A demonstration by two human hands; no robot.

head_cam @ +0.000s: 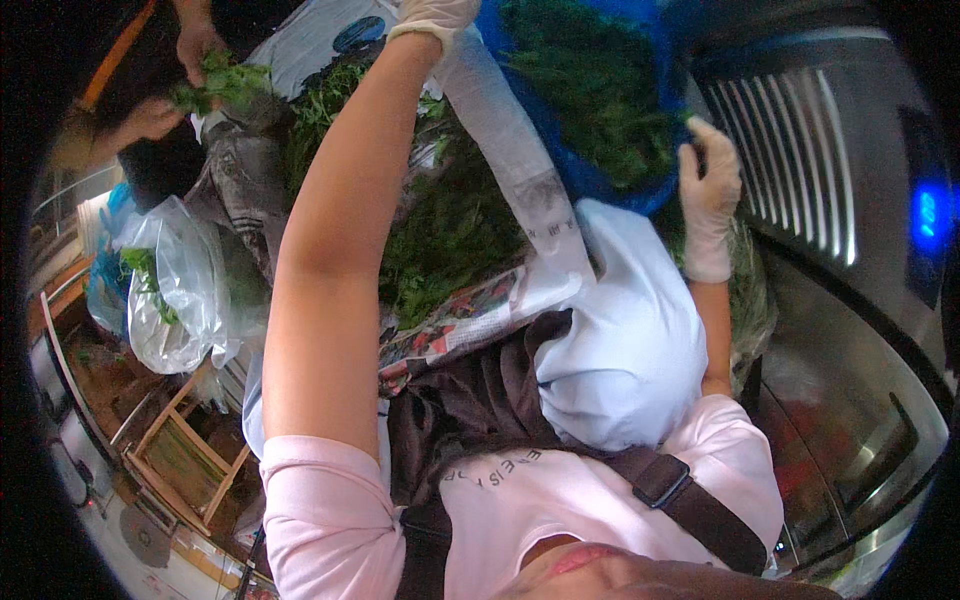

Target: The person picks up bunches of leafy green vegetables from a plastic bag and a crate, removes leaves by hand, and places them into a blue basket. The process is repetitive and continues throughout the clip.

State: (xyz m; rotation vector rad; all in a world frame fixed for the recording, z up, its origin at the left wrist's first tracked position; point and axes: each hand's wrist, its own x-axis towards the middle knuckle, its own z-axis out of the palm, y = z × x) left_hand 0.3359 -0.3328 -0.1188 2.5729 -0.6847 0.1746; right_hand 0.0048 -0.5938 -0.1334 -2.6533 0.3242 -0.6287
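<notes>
My left hand [435, 16], in a pale glove, is at the top edge, its fingers partly cut off. It is beside a sheet of newspaper [502, 112] that runs down over the greens. My right hand [709, 176], also gloved, is beside the rim of a blue plastic bag [540, 142], thumb and fingers apart. A small bit of green shows at its fingertips. Feathery leafy greens [585, 82] fill the blue bag. More leafy greens [450, 232] lie before me on a printed newspaper [480, 304], across my lap.
Another person's hands [154, 118] hold a green sprig [225, 81] at upper left. A clear plastic bag [176, 300] with some leaves hangs at left, above a wooden frame [187, 450]. A metal appliance with slats [787, 165] and a lit blue display [928, 212] stands at right.
</notes>
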